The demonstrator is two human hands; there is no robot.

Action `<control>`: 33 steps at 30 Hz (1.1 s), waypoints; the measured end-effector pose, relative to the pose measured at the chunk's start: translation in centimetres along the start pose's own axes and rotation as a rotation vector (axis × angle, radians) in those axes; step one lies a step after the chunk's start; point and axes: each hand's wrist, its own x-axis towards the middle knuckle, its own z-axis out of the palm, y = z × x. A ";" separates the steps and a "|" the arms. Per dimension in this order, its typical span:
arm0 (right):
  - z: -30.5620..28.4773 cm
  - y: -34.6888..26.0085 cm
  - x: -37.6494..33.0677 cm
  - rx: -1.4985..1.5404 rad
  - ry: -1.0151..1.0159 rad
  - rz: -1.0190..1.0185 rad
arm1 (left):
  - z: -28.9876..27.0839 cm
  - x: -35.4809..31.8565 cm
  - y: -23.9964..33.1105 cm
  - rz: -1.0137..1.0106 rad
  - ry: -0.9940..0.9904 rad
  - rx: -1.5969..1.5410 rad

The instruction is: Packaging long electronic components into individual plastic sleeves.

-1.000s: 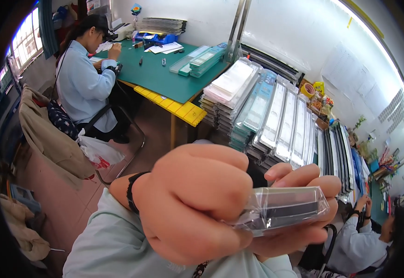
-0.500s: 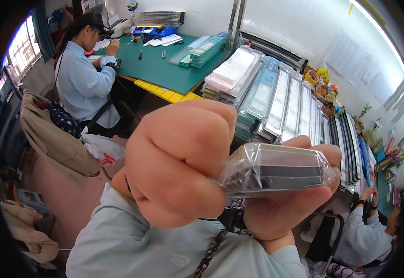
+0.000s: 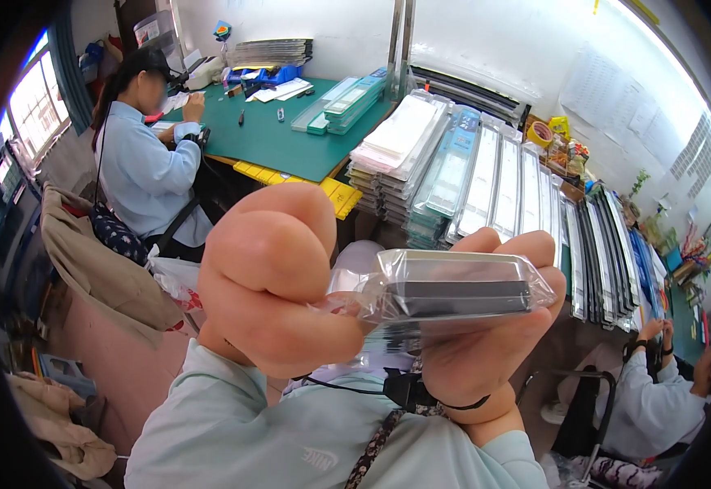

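A small flat box [image 3: 458, 297], dark along its side and pale on top, is wrapped in clear plastic film. My right hand [image 3: 486, 359] cradles it in front of my chest, with fingertips behind and thumb side below. At the box's left end a loose tail of film [image 3: 365, 300] is drawn out and crumpled. My left hand [image 3: 270, 281] is curled closed on that tail, its thumb and finger pinching the film; the rest of its fingers fold into the palm.
Beyond my hands stands a green table [image 3: 294, 151] with a yellow strip [image 3: 294, 184] at its edge. Stacks of long flat packages [image 3: 453, 179] fill the right side. One person [image 3: 145, 163] sits at left, another [image 3: 657, 407] at lower right. A jacket [image 3: 99, 261] hangs on a chair.
Both hands and the box have shifted left in view. My left hand has drawn away from the box's end, so more stretched film shows between them.
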 end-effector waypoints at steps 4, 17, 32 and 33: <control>0.0 -0.2 -0.1 0.069 0.034 -0.010 | -0.1 -0.3 0.4 -0.038 -0.003 -0.008; 0.6 1.8 0.1 0.599 -0.073 -0.110 | 3.3 -3.0 2.3 -0.436 0.492 -0.164; -12.7 3.0 -3.0 0.020 -0.922 0.636 | 2.5 -4.6 0.8 -0.333 0.276 0.384; -15.5 4.0 -4.6 0.113 -0.910 0.665 | 2.0 -4.6 0.7 -0.380 0.143 0.025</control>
